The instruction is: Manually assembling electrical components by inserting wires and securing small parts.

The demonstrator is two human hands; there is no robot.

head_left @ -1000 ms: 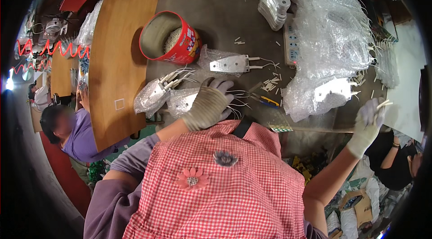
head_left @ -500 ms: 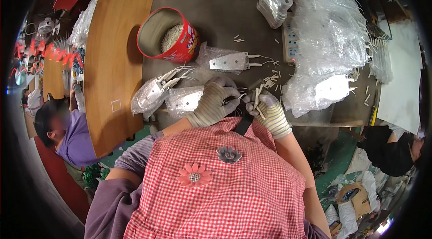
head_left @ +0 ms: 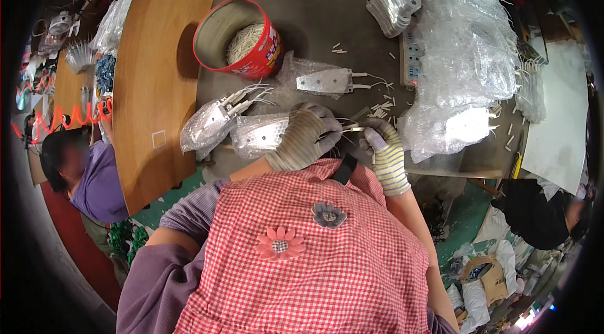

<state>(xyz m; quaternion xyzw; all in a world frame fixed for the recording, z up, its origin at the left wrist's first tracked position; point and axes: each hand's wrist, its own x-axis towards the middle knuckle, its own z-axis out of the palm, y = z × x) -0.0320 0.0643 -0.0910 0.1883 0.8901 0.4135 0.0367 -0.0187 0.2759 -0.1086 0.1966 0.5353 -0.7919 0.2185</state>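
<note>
My left hand (head_left: 305, 137), in a striped work glove, is closed round the wire end of a silver metal plate in bubble wrap (head_left: 258, 135). Thin wires stick out past its fingertips. My right hand (head_left: 385, 150), gloved alike, pinches a small white tube (head_left: 355, 129) that meets those wires; how far the wire runs inside it is too small to see. Loose white tubes (head_left: 382, 107) lie just beyond the right hand. Two more wrapped plates, one with tubes on its wires (head_left: 324, 81) and one at the left (head_left: 211, 121), rest on the table.
A red bucket (head_left: 272, 51) holding many white tubes stands at the far left. To the right are a power strip (head_left: 412, 60), a large heap of bubble-wrapped plates (head_left: 465, 38) and a stack of bare plates (head_left: 393, 0). A wooden board (head_left: 157, 70) borders the left. Other people sit at both sides.
My right hand has turned and now pinches one tube at the wires, where several tubes showed in its fingers before. My left hand keeps its hold. The whole view has shifted slightly.
</note>
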